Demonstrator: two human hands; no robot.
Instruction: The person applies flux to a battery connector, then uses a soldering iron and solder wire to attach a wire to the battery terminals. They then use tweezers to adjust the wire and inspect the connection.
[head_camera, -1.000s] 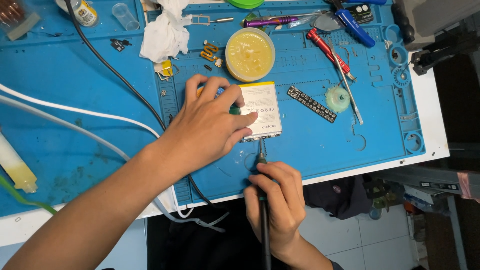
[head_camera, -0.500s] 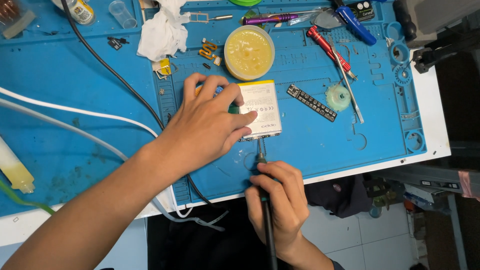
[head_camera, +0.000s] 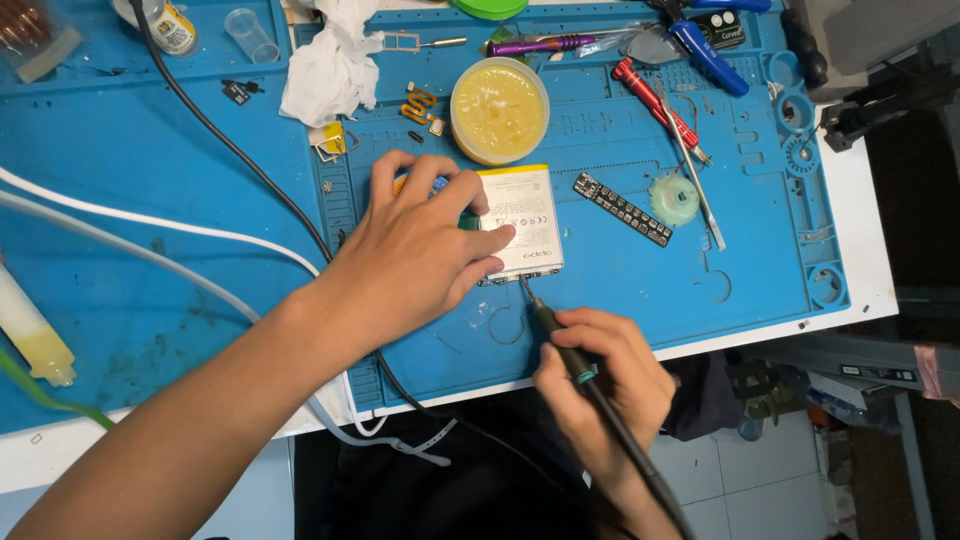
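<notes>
Left hand (head_camera: 415, 255): we press it flat on the battery (head_camera: 520, 222).
Right hand (head_camera: 600, 385): clamped round the soldering iron (head_camera: 575, 365).
Risk: our tip could slip (fingers sit close) and burn them.

Your left forearm comes in from the lower left, angled up and to the right, bare to the wrist. Your left hand (head_camera: 420, 255) lies palm down, fingers spread and slightly curled, thumb stretched out to the right, fingertips pressing flat. Your right hand (head_camera: 600, 385) sits lower, just below and to the right of it, knuckles up, fingers bunched in a pen-style grip, thumb and forefinger pinched together, wrist bent back toward your body.
</notes>
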